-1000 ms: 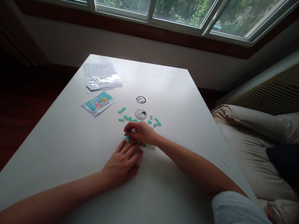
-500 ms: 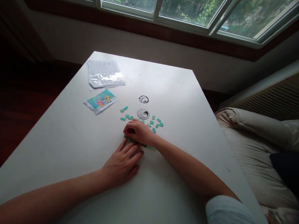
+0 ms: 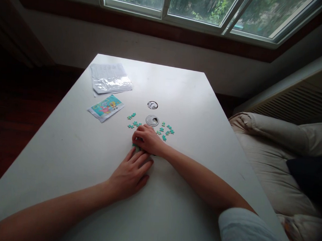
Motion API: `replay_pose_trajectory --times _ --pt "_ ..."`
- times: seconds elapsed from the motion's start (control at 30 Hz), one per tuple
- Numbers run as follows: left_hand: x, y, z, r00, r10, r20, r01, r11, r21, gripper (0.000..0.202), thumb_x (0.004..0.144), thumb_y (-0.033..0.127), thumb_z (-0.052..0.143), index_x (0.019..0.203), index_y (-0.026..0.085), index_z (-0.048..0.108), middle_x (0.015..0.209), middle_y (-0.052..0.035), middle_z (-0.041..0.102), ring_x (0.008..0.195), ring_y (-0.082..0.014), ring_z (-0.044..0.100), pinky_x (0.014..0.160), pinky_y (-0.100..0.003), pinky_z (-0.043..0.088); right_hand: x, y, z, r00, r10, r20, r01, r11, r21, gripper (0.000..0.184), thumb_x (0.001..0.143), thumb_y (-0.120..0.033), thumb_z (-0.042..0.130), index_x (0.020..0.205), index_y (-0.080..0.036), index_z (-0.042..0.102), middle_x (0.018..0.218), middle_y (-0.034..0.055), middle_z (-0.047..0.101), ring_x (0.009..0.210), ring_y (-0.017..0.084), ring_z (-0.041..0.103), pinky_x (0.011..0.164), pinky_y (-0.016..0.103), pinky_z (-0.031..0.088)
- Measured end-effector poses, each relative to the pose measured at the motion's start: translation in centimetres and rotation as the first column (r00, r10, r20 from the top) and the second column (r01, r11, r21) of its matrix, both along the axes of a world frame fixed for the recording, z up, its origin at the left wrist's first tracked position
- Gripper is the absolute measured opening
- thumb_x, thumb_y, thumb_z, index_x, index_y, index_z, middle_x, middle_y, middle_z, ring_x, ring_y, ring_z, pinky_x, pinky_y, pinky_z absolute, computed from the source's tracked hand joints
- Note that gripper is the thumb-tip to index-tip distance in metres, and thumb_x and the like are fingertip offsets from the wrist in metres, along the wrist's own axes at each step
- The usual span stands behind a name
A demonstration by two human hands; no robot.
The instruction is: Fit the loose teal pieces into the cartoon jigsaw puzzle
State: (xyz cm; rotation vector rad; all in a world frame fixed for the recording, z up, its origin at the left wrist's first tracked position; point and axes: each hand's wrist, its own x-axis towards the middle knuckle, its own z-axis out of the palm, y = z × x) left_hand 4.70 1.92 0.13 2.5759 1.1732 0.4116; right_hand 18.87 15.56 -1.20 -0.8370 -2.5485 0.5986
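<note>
On the white table (image 3: 98,160), my left hand (image 3: 132,173) lies palm down with fingers stretched out. Its fingertips touch the near left edge of a partly covered patch of joined jigsaw pieces (image 3: 136,147). Just beyond it, my right hand (image 3: 149,139) arches over that patch, thumb and fingers curled down together. Whatever its fingertips pinch is hidden beneath them. Loose teal and green jigsaw pieces lie to both sides: several at the left (image 3: 135,123) and several more at the right (image 3: 168,130).
A picture card with cartoon figures (image 3: 107,108) lies at the left, below a clear plastic sleeve with papers (image 3: 111,79). Two round grommets, one far (image 3: 152,105) and one near (image 3: 149,119), are set in the tabletop. A beige sofa (image 3: 262,155) stands at the right.
My right hand has shifted slightly relative to the jigsaw and covers more of its right part. My left hand stays in place. The whole view has moved a little.
</note>
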Motion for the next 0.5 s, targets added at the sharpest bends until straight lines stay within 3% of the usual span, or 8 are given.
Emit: replay_pose_trajectory --times 0.17,0.33,0.5 --pt "-0.06 -0.04 -0.13 1.000 0.008 0.000 -0.008 1.000 0.009 0.041 0.095 0.030 0.053 0.135 0.020 0.055 0.141 -0.0122 0.053 0.136 -0.0310 0.044 0.123 -0.058 0.023 0.10 0.16 -0.29 1.000 -0.021 -0.020 0.021 0.999 0.033 0.012 0.095 -0.029 0.063 0.092 -0.021 0.070 0.095 0.0056 0.063 0.095 0.021 0.050 0.089 0.034 0.036" --pt "-0.07 -0.01 -0.23 1.000 -0.008 0.007 0.008 1.000 0.022 0.041 0.095 0.030 0.053 0.134 0.019 0.056 0.139 -0.0129 0.055 0.134 -0.0307 0.046 0.123 -0.058 0.023 0.12 -0.01 -0.31 1.000 -0.014 -0.020 0.015 0.998 0.063 0.022 0.088 -0.042 0.073 0.095 -0.022 0.069 0.096 0.0054 0.064 0.096 0.022 0.050 0.090 0.035 0.037" --pt "-0.06 0.00 -0.32 1.000 -0.014 0.011 0.014 0.999 0.034 0.040 0.095 0.028 0.052 0.133 0.019 0.057 0.140 -0.0136 0.055 0.135 -0.0312 0.046 0.122 -0.060 0.025 -0.08 0.16 -0.37 1.000 -0.030 -0.007 0.030 0.997 0.065 0.013 0.091 -0.034 0.069 0.090 -0.021 0.067 0.093 0.0051 0.064 0.093 0.021 0.050 0.089 0.034 0.037"
